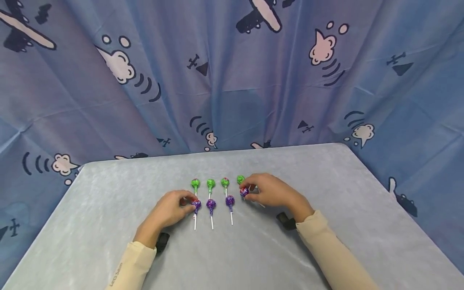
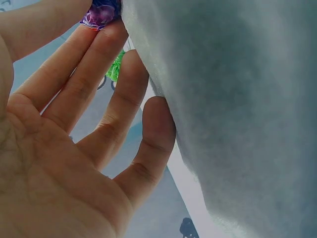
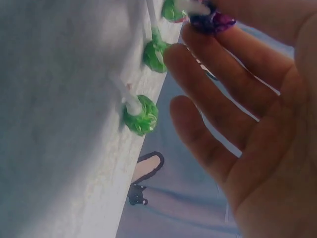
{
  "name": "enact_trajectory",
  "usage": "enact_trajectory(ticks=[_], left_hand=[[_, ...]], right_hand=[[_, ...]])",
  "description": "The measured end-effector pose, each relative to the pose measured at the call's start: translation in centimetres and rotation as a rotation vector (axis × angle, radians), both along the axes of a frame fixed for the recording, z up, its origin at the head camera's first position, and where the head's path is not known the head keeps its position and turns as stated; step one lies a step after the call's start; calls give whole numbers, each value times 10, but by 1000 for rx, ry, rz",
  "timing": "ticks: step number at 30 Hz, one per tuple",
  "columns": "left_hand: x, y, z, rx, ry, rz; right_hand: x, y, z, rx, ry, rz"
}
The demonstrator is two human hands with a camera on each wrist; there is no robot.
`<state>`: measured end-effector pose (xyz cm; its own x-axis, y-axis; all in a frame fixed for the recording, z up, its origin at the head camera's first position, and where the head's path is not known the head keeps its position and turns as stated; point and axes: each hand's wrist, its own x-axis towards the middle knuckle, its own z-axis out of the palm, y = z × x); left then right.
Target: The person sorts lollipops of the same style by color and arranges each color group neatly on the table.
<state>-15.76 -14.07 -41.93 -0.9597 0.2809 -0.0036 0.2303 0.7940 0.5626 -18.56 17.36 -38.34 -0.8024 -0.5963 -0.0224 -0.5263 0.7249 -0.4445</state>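
My left hand [image 1: 173,209] pinches the wrapped head of a purple lollipop [image 1: 196,204] at the left end of the near row, its white stick pointing toward me. In the left wrist view that purple head [image 2: 101,15] sits between thumb and fingertips, the other fingers spread along the cloth. My right hand [image 1: 270,190] holds another purple lollipop [image 1: 244,192] by its head, close over the table at the row's right end. The right wrist view shows this head [image 3: 218,22] between thumb and fingers. Two more purple lollipops, one left [image 1: 211,204] and one right [image 1: 230,200], lie between the hands.
Several green lollipops [image 1: 211,183] form a row just behind the purple ones; the rightmost green one [image 1: 241,179] lies beside my right fingertips. A pale cloth covers the table [image 1: 119,189]. Behind its far edge hangs a blue patterned curtain [image 1: 232,100].
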Motion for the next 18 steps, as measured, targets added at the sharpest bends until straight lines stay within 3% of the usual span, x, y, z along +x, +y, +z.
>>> enact_trajectory(ticks=[4, 18], left_hand=[[1, 2, 0, 3, -6, 9], [2, 2, 1, -3, -4, 16]], right_hand=[[1, 1, -5, 11, 10, 27], [2, 4, -13, 49, 4, -25]])
